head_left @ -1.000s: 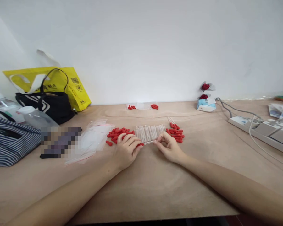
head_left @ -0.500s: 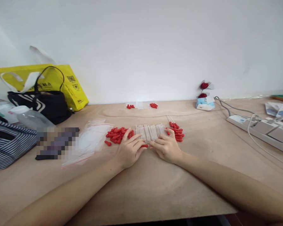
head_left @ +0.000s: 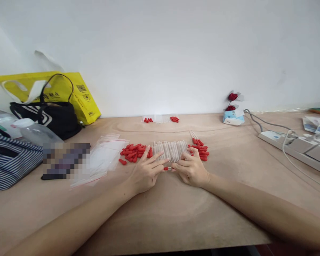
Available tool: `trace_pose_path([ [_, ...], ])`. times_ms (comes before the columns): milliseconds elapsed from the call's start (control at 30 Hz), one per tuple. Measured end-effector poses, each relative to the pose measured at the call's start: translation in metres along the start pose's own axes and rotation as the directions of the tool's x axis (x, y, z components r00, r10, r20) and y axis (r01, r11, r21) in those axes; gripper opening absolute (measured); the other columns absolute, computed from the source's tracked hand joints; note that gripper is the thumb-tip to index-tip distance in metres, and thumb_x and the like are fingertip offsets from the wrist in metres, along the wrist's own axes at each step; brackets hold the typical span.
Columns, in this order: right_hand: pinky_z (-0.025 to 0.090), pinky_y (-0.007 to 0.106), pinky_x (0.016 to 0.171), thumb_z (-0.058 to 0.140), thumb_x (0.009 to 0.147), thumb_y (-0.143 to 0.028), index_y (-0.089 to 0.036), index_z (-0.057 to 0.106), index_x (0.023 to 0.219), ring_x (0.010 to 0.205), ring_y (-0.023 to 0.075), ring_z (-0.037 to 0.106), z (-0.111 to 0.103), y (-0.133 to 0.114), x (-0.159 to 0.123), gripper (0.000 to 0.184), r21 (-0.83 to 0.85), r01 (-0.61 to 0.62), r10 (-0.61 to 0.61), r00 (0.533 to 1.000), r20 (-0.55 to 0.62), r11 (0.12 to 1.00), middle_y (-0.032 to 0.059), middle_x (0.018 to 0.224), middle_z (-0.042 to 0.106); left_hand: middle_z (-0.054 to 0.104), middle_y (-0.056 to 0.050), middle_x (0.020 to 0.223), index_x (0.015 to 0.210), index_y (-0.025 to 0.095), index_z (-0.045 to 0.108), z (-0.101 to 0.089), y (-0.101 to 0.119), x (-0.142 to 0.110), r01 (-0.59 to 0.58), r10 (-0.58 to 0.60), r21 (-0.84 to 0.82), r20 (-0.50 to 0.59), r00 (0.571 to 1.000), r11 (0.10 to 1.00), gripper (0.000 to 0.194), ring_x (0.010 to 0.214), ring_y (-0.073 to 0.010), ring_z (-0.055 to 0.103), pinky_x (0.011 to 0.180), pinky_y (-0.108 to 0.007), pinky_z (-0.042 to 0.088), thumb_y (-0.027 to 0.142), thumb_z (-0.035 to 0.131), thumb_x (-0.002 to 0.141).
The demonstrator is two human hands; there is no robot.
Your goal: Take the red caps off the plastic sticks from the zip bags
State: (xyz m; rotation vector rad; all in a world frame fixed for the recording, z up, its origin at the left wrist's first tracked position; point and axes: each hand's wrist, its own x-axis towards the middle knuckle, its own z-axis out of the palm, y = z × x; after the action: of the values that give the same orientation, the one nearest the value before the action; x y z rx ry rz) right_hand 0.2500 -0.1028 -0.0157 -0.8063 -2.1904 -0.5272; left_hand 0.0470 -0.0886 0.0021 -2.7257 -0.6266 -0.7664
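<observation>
Between my hands a red rubber bulb (head_left: 166, 169) sits on the end of a thin clear dropper tube (head_left: 170, 168). My left hand (head_left: 147, 172) pinches the bulb between thumb and fingers, its index finger stretched out over the tubes. Closed on the tube from the other side is my right hand (head_left: 191, 170), which hides most of its length. Just beyond both hands lies a row of clear dropper tubes (head_left: 169, 150). A pile of loose red bulbs (head_left: 133, 152) is left of the row. To its right, partly behind my right hand, lie droppers with red bulbs (head_left: 202, 153).
Clear zip bags (head_left: 104, 156) lie left of the bulbs, beside a pixelated dark object (head_left: 69, 161). A small bag with red bulbs (head_left: 160, 119) is by the wall. A power strip (head_left: 290, 145) stands right; bags and bottles (head_left: 37, 131) crowd the left.
My right hand has moved left and closed in around the tube, bringing it against the red bulb. My left hand has shifted slightly right, with its index finger now extended.
</observation>
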Motion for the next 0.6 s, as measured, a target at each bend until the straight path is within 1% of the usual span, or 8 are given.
trace_pose_path([
  [67, 0.020, 0.037, 0.083, 0.047, 0.082, -0.025, -0.020, 0.062, 0.073, 0.062, 0.0108, 0.041, -0.002, 0.002, -0.002, 0.018, 0.007, -0.015, 0.015, 1.000, 0.006, 1.000, -0.0043, 0.050, 0.053, 0.062, 0.000, 0.110, 0.075, 0.018, 0.056, -0.001, -0.003, -0.003, 0.003, -0.003, 0.001, -0.002, 1.000, 1.000, 0.019, 0.114, -0.0202, 0.047, 0.106, -0.053, 0.007, 0.009, 0.041, 0.082],
  [133, 0.022, 0.036, 0.082, 0.048, 0.081, -0.024, -0.020, 0.062, 0.075, 0.063, 0.0113, 0.042, -0.005, 0.005, -0.007, 0.016, 0.015, -0.063, 0.063, 0.998, 0.013, 0.998, -0.0037, 0.051, 0.054, 0.063, -0.001, 0.108, 0.076, 0.018, 0.056, -0.002, -0.006, -0.008, 0.047, -0.047, 0.009, -0.024, 0.999, 0.999, 0.020, 0.113, -0.0206, 0.047, 0.105, -0.053, 0.012, 0.008, 0.040, 0.082],
  [200, 0.023, 0.035, 0.080, 0.048, 0.081, -0.024, -0.021, 0.063, 0.078, 0.062, 0.0116, 0.042, -0.006, 0.008, -0.011, 0.016, 0.013, -0.133, 0.133, 0.991, 0.024, 0.991, -0.0025, 0.054, 0.056, 0.064, -0.002, 0.104, 0.079, 0.018, 0.057, -0.001, -0.008, -0.014, 0.103, -0.102, 0.016, -0.083, 0.991, 0.995, 0.017, 0.109, -0.0212, 0.051, 0.101, -0.052, 0.022, 0.011, 0.042, 0.082],
  [300, 0.026, 0.032, 0.073, 0.042, 0.083, -0.021, -0.018, 0.061, 0.092, 0.063, 0.0126, 0.045, -0.006, 0.011, -0.016, 0.022, -0.004, -0.217, 0.217, 0.973, 0.081, 0.976, 0.0009, 0.062, 0.058, 0.065, -0.004, 0.092, 0.085, 0.019, 0.058, 0.000, -0.008, -0.016, 0.156, -0.161, -0.039, -0.184, 0.970, 0.987, 0.010, 0.091, -0.0179, 0.058, 0.085, -0.038, 0.044, 0.018, 0.048, 0.082],
  [367, 0.027, 0.029, 0.067, 0.037, 0.083, -0.017, -0.014, 0.056, 0.105, 0.065, 0.0141, 0.047, -0.004, 0.013, -0.016, 0.029, -0.019, -0.267, 0.268, 0.955, 0.125, 0.963, 0.0039, 0.068, 0.058, 0.062, -0.004, 0.083, 0.088, 0.019, 0.059, -0.001, -0.007, -0.013, 0.199, -0.217, -0.100, -0.224, 0.950, 0.975, 0.012, 0.079, -0.0140, 0.058, 0.071, -0.027, 0.049, 0.020, 0.048, 0.082],
  [400, 0.028, 0.028, 0.065, 0.035, 0.083, -0.015, -0.012, 0.053, 0.109, 0.067, 0.0150, 0.048, -0.003, 0.016, -0.014, 0.032, -0.027, -0.299, 0.300, 0.944, 0.140, 0.954, 0.0052, 0.070, 0.058, 0.060, -0.004, 0.081, 0.090, 0.018, 0.059, -0.003, -0.007, -0.010, 0.231, -0.253, -0.117, -0.236, 0.938, 0.966, 0.014, 0.077, -0.0129, 0.057, 0.068, -0.025, 0.049, 0.019, 0.047, 0.083],
  [467, 0.029, 0.027, 0.063, 0.033, 0.081, -0.014, -0.010, 0.050, 0.111, 0.068, 0.0163, 0.050, 0.000, 0.022, -0.010, 0.034, -0.039, -0.380, 0.381, 0.911, 0.158, 0.924, 0.0066, 0.073, 0.059, 0.057, -0.004, 0.083, 0.094, 0.018, 0.059, -0.008, -0.012, -0.006, 0.314, -0.334, -0.119, -0.262, 0.905, 0.942, 0.018, 0.078, -0.0130, 0.056, 0.070, -0.025, 0.048, 0.019, 0.044, 0.083],
  [600, 0.029, 0.026, 0.060, 0.035, 0.079, -0.016, -0.013, 0.053, 0.095, 0.063, 0.0167, 0.053, 0.004, 0.039, 0.006, 0.024, -0.100, -0.536, 0.544, 0.811, 0.216, 0.838, 0.0042, 0.067, 0.061, 0.057, -0.006, 0.088, 0.096, 0.017, 0.058, -0.022, -0.035, -0.007, 0.501, -0.504, -0.087, -0.281, 0.817, 0.861, 0.022, 0.081, -0.0158, 0.056, 0.074, -0.029, 0.048, 0.022, 0.043, 0.082],
])
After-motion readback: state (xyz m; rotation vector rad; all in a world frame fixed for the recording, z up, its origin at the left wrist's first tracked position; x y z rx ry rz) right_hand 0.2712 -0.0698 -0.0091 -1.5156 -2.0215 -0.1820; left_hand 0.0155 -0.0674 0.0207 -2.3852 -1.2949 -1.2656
